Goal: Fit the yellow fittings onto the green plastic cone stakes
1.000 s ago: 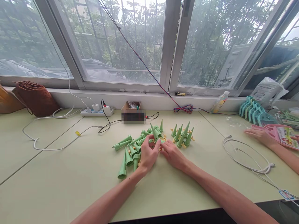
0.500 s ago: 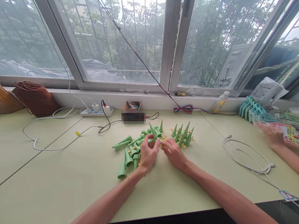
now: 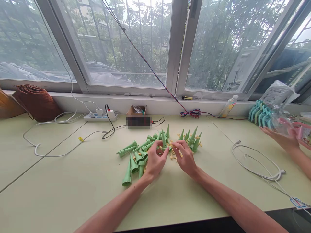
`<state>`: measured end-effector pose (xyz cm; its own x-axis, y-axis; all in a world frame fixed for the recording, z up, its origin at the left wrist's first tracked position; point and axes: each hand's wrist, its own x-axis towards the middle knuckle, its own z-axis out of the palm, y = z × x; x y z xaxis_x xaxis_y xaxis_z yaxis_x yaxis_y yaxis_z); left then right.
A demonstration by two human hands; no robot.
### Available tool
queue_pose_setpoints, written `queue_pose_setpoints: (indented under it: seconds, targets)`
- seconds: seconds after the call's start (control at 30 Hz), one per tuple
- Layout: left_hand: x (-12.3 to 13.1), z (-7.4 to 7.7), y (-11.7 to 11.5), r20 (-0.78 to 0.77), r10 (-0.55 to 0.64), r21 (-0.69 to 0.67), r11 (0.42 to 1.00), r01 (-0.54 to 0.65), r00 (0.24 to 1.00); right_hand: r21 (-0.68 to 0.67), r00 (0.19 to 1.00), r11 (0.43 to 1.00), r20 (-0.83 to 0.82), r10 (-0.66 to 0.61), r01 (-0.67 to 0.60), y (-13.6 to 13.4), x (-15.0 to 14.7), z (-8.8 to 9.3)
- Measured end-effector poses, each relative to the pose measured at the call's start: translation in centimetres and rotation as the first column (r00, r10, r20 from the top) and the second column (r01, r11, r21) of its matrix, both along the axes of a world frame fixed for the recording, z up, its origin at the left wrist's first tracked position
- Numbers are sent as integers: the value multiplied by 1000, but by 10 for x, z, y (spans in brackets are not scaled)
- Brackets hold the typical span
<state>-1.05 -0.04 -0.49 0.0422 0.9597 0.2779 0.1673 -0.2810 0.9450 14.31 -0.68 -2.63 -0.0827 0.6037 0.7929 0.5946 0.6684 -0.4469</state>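
Observation:
My left hand [image 3: 155, 159] is closed around the base of a green plastic spike [image 3: 164, 139], a hollow cone held upright with its point up. Close beside it, my right hand [image 3: 186, 157] has its thumb and fingers brought together on a small yellow plastic piece [image 3: 171, 142], partly hidden by the fingertips. Under and between the hands lie loose yellow pieces [image 3: 173, 158]. To the left is a pile of green spikes [image 3: 133, 165], most lying down or leaning. Behind my right hand stands a group of green spikes [image 3: 193, 137] with yellow pieces at their bases.
A dark box [image 3: 139, 122], partly blurred, sits behind the pile near a power strip [image 3: 101, 117]. White cable [image 3: 257, 173] coils on the right. Another person's hand [image 3: 282, 139] is at the right by teal hangers [image 3: 260, 114] and a pink basket [image 3: 302, 132]. A bottle [image 3: 228, 106] leans by the window.
The spike in my left hand has gone from tilted to upright and shifted slightly right. My right hand has drawn a little right, uncovering loose yellow pieces. The other person's hand has moved.

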Motion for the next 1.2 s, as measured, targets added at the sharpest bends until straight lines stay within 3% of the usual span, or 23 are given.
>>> queue_pose_setpoints:
  seconds: [0.37,1.2]
  targets:
    - [-1,-6,2,-91,9,108,994,1,996,-11,998,998,27,59,-59,1,2,-4]
    - [-1,-6,2,-162,13,159,987,14,987,53,998,997,10,62,-63,-1,1,-1]
